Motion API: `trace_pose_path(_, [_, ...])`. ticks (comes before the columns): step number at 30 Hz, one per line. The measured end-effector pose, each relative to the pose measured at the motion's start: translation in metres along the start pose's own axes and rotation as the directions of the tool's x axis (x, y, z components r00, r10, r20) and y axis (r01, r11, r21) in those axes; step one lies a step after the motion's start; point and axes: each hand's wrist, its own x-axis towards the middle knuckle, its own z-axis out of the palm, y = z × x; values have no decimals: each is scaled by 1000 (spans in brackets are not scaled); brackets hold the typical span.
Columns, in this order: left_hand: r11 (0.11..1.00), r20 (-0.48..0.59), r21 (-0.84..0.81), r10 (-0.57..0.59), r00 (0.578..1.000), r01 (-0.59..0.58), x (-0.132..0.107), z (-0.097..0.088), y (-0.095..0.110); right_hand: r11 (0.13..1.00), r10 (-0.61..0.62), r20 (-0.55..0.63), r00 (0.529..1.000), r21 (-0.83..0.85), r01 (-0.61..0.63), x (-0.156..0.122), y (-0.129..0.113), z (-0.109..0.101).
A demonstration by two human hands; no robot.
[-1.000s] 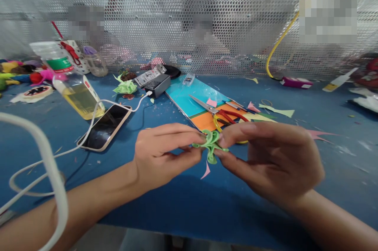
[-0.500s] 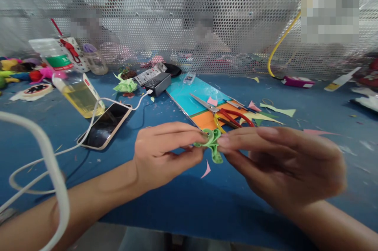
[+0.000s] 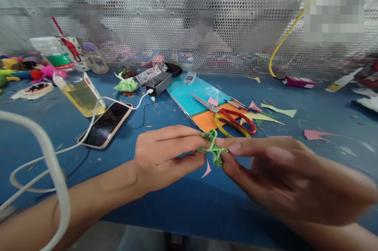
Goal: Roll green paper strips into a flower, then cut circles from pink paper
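Observation:
A small curled piece of green paper [image 3: 213,146] is held above the blue table [image 3: 177,199] between both hands. My left hand [image 3: 165,156] pinches its left side with thumb and fingers closed. My right hand [image 3: 283,176], slightly blurred, pinches its right side with thumb and forefinger. A pink paper scrap [image 3: 206,170] lies on the table just under the green piece. Red-and-yellow-handled scissors [image 3: 227,119] lie just beyond the hands on orange and teal paper sheets [image 3: 191,95].
A phone [image 3: 105,125] on a white cable [image 3: 44,156] lies at the left, beside a tilted bottle of yellow liquid [image 3: 71,81] and a grey charger box [image 3: 158,83]. Paper scraps [image 3: 317,134] dot the right. A perforated metal screen [image 3: 189,18] closes the back, with people behind it.
My right hand has come nearer to the camera and lower, still pinching the green paper, which has turned and dropped a little. My left hand has hardly moved.

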Motion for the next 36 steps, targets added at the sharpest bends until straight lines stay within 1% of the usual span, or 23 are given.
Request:
trace_pose_path(1, [1000, -8, -15, -9, 1000, 9, 0, 1, -1, 1000, -21, 25, 999, -1, 21, 1, 0, -1])
trace_pose_path(2, [999, -21, -39, -22, 1000, 21, 0, 1, -2, 999, -37, 23, 999, 4, 37, 4, 1, -2])
trace_pose_path(3, [997, -34, -68, -34, 999, 32, 0, 2, -3, 999, -51, -12, 999, 16, 51, 6, 2, -2])
trace_pose_path(4, [994, -45, -98, -48, 998, 43, 0, 3, -4, 998, -61, -76, 995, 28, 64, 9, 3, -2])
trace_pose_path(5, [991, -56, -124, -60, 997, 52, 0, 4, -5, 998, -55, -137, 989, 37, 60, 12, 4, -3])
trace_pose_path(6, [988, -64, -143, -70, 995, 60, -1, 5, -5, 998, -29, -173, 984, 44, 37, 15, 5, -3])
trace_pose_path(7, [986, -68, -157, -76, 995, 64, -1, 6, -6, 999, 10, -170, 985, 51, -1, 17, 7, -4])
trace_pose_path(8, [984, -70, -167, -76, 995, 64, -1, 6, -6, 998, 43, -134, 990, 57, -36, 19, 9, -4])
trace_pose_path(10, [982, -69, -181, -75, 995, 61, -1, 7, -6, 994, 84, 6, 996, 65, -84, 22, 12, -5])
trace_pose_path(11, [980, -64, -187, -75, 995, 61, -1, 7, -6, 994, 80, 72, 994, 75, -85, 23, 14, -6])
trace_pose_path(13, [977, -63, -199, -86, 994, 72, -1, 7, -6, 993, 44, 127, 991, 99, -57, 25, 16, -6])
trace_pose_path(15, [971, -79, -220, -116, 990, 96, -1, 8, -5, 993, 12, 109, 994, 113, -24, 26, 17, -6])
trace_pose_path(18, [954, -101, -258, -181, 978, 150, -2, 9, -4, 994, 5, 7, 1000, 110, -5, 27, 14, -4])
trace_pose_path(20, [945, -94, -271, -217, 972, 185, -3, 9, -3, 993, 39, -49, 998, 111, -33, 27, 11, -2])
trace_pose_path(22, [939, -80, -277, -236, 969, 205, -4, 9, -3, 987, 90, -75, 993, 142, -78, 25, 11, 0])
trace_pose_path(25, [936, -63, -290, -228, 972, 201, -4, 9, -3, 968, 152, -69, 986, 214, -134, 21, 13, 1])
trace_pose_path(27, [937, -59, -292, -219, 974, 193, -4, 9, -4, 960, 161, -60, 985, 243, -142, 21, 14, 1])
trace_pose_path(30, [939, -70, -292, -209, 975, 180, -4, 9, -3, 965, 138, -75, 988, 236, -117, 22, 14, 0])
trace_pose_path(33, [938, -77, -295, -212, 974, 181, -3, 8, -3, 982, 96, -106, 990, 174, -77, 24, 12, -2])
trace_pose_path(36, [938, -79, -294, -213, 974, 181, -3, 8, -3, 990, 47, -70, 996, 139, -37, 24, 11, -4])
